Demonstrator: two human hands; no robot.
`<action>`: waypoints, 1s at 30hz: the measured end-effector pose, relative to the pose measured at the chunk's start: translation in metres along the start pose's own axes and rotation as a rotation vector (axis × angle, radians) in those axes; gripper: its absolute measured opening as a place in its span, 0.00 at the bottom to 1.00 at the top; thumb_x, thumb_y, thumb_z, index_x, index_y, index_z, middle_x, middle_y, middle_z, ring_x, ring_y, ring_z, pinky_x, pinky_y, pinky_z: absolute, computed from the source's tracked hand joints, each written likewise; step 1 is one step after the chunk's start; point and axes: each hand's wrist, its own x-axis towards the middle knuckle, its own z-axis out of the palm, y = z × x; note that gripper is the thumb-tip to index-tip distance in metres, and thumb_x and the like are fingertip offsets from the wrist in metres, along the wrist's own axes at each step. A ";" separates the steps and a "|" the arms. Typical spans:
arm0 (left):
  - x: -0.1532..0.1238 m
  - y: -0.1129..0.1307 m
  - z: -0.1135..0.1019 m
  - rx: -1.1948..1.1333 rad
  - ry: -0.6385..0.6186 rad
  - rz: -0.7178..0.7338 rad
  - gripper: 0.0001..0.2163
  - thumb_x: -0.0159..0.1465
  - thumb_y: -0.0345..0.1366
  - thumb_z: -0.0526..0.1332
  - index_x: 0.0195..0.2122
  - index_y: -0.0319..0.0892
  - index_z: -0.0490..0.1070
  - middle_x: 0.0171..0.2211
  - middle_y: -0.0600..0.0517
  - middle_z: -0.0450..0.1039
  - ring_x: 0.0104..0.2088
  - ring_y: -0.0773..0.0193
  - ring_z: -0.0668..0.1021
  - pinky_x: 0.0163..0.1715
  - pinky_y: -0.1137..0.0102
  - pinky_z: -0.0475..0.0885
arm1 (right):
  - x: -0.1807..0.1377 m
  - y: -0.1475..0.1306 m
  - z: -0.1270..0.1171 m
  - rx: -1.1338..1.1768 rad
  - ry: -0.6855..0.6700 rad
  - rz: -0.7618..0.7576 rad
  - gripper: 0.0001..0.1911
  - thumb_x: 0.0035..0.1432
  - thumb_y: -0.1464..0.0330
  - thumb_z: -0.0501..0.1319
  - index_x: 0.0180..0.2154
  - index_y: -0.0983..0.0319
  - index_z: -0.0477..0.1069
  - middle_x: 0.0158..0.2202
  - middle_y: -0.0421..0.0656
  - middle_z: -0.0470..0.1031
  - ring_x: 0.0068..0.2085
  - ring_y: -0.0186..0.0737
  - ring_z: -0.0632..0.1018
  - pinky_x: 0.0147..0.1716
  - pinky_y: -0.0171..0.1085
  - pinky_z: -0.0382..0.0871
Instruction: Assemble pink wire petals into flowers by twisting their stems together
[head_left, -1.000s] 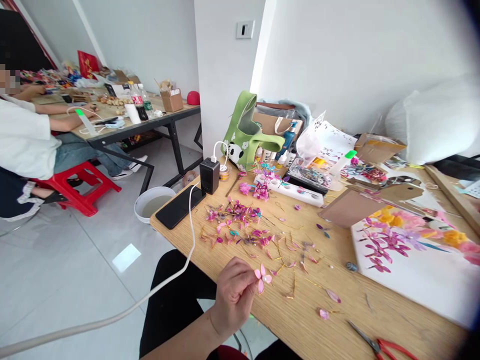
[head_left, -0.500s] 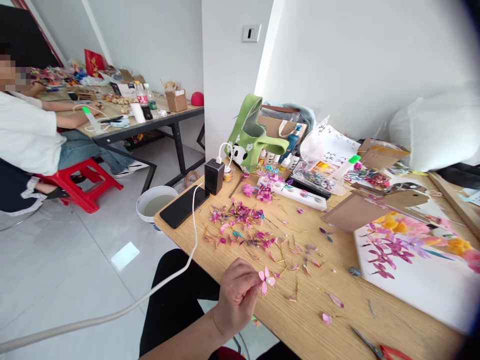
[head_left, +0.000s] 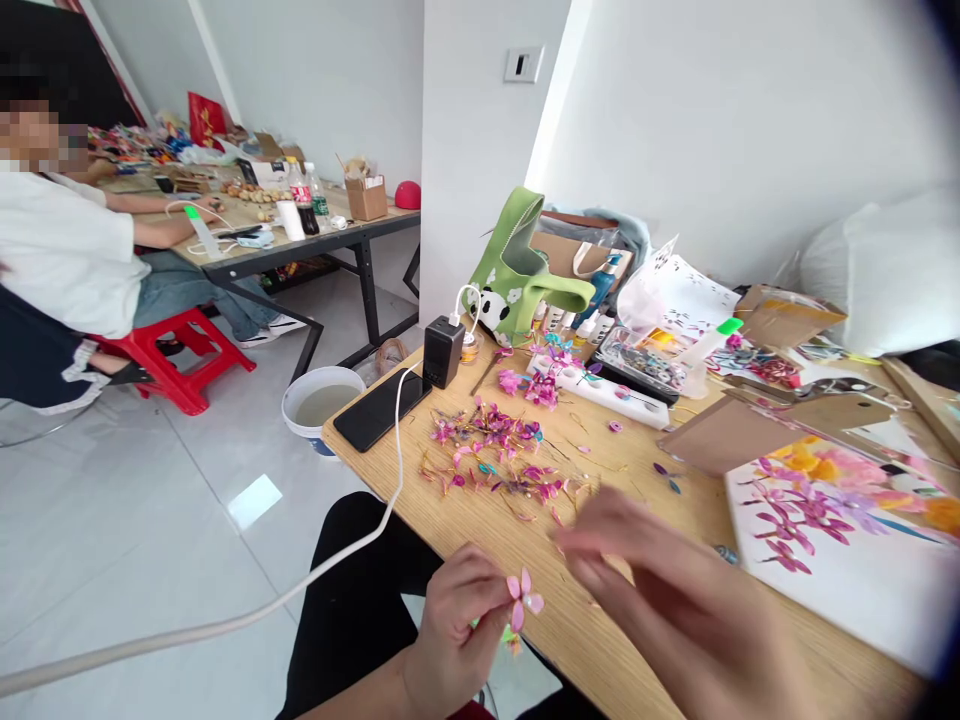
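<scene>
In the head view my left hand (head_left: pixel 461 625) is closed in a pinch at the table's near edge. It grips a small pink flower (head_left: pixel 524 600), whose rounded petals surround a pale bead-like centre. To its right my right hand (head_left: pixel 675 600) hangs over the table, smeared by motion. Its thumb and forefinger point toward the loose petals, and whether anything is between them cannot be made out. Beyond both hands lies a spread of magenta and pink petals on gold wires (head_left: pixel 499 430), with a few blue-green pieces among them.
On the table are a black phone (head_left: pixel 382 410), a black charger (head_left: pixel 442 352) with white cables, a white foam strip (head_left: pixel 630 398), a green panda bag (head_left: pixel 517 280) and a flower picture (head_left: pixel 795 560). A water bucket (head_left: pixel 322 385) stands left. Another person (head_left: pixel 67 240) sits at a farther table.
My right hand has come in from the right over the table, covering the scissors and nearby petals. My left hand, still gripping the flower, has shifted slightly down and left. The view has shifted.
</scene>
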 end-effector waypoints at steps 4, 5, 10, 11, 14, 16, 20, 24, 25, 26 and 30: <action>-0.013 0.004 -0.013 0.036 -0.003 0.048 0.08 0.61 0.25 0.58 0.36 0.41 0.75 0.24 0.49 0.73 0.28 0.64 0.71 0.28 0.69 0.69 | 0.045 0.035 0.043 -0.067 -0.099 0.021 0.12 0.63 0.70 0.53 0.38 0.57 0.75 0.35 0.45 0.71 0.37 0.40 0.73 0.36 0.38 0.68; -0.015 0.005 -0.016 0.041 0.008 0.058 0.09 0.60 0.25 0.58 0.37 0.41 0.75 0.25 0.48 0.73 0.28 0.64 0.72 0.28 0.69 0.69 | 0.052 0.040 0.054 -0.096 -0.129 0.018 0.12 0.63 0.72 0.54 0.38 0.57 0.76 0.35 0.44 0.71 0.38 0.40 0.72 0.38 0.39 0.68; -0.014 0.011 -0.030 0.078 0.045 0.073 0.08 0.61 0.26 0.59 0.37 0.42 0.76 0.24 0.48 0.74 0.28 0.63 0.73 0.27 0.69 0.70 | 0.069 0.047 0.098 -0.220 -0.232 -0.012 0.08 0.59 0.74 0.58 0.35 0.60 0.75 0.35 0.44 0.69 0.41 0.43 0.70 0.41 0.40 0.66; -0.014 0.011 -0.032 0.083 0.050 0.072 0.08 0.61 0.26 0.59 0.36 0.42 0.76 0.24 0.48 0.74 0.27 0.63 0.73 0.27 0.69 0.70 | 0.071 0.047 0.104 -0.266 -0.239 -0.018 0.06 0.58 0.74 0.59 0.35 0.60 0.74 0.35 0.45 0.69 0.42 0.44 0.70 0.42 0.41 0.66; -0.017 0.010 -0.039 0.083 0.060 0.072 0.08 0.61 0.25 0.58 0.35 0.41 0.75 0.24 0.48 0.73 0.27 0.64 0.73 0.27 0.70 0.70 | 0.076 0.048 0.119 -0.405 -0.251 -0.043 0.03 0.57 0.71 0.60 0.32 0.61 0.73 0.35 0.47 0.69 0.42 0.47 0.68 0.43 0.43 0.65; -0.020 0.007 -0.042 0.083 0.063 0.071 0.08 0.60 0.25 0.58 0.37 0.40 0.75 0.24 0.48 0.73 0.28 0.64 0.72 0.27 0.70 0.70 | 0.078 0.050 0.126 -0.462 -0.257 -0.050 0.04 0.57 0.71 0.60 0.31 0.62 0.72 0.35 0.48 0.69 0.42 0.48 0.68 0.42 0.44 0.65; -0.027 0.001 -0.048 0.068 0.062 0.041 0.07 0.60 0.24 0.58 0.35 0.40 0.74 0.25 0.48 0.73 0.29 0.63 0.72 0.28 0.69 0.69 | 0.077 0.055 0.132 -0.482 -0.267 -0.009 0.05 0.57 0.73 0.59 0.29 0.62 0.72 0.34 0.48 0.69 0.41 0.48 0.69 0.41 0.44 0.65; -0.029 0.000 -0.049 0.076 0.060 0.005 0.07 0.60 0.22 0.57 0.32 0.40 0.72 0.25 0.48 0.72 0.29 0.64 0.71 0.28 0.70 0.68 | 0.073 0.062 0.130 -0.343 -0.248 0.047 0.07 0.58 0.75 0.58 0.28 0.62 0.72 0.34 0.46 0.70 0.41 0.46 0.69 0.42 0.41 0.65; -0.029 0.000 -0.049 0.077 0.061 0.000 0.08 0.60 0.22 0.57 0.31 0.40 0.72 0.25 0.48 0.72 0.29 0.64 0.71 0.28 0.70 0.68 | 0.072 0.064 0.129 -0.292 -0.241 0.066 0.08 0.58 0.75 0.58 0.28 0.62 0.71 0.34 0.46 0.70 0.41 0.45 0.69 0.42 0.41 0.65; -0.029 0.001 -0.049 0.076 0.059 -0.005 0.08 0.59 0.22 0.57 0.31 0.40 0.72 0.25 0.48 0.72 0.29 0.64 0.71 0.28 0.71 0.68 | 0.071 0.065 0.128 -0.240 -0.233 0.086 0.07 0.58 0.75 0.58 0.27 0.62 0.71 0.33 0.45 0.70 0.40 0.44 0.70 0.42 0.40 0.65; -0.028 0.001 -0.048 0.080 0.059 -0.010 0.08 0.59 0.22 0.58 0.32 0.40 0.72 0.26 0.49 0.73 0.30 0.65 0.71 0.28 0.71 0.68 | 0.070 0.068 0.120 -0.055 -0.223 0.183 0.07 0.57 0.74 0.59 0.27 0.63 0.71 0.31 0.44 0.70 0.37 0.41 0.71 0.37 0.38 0.64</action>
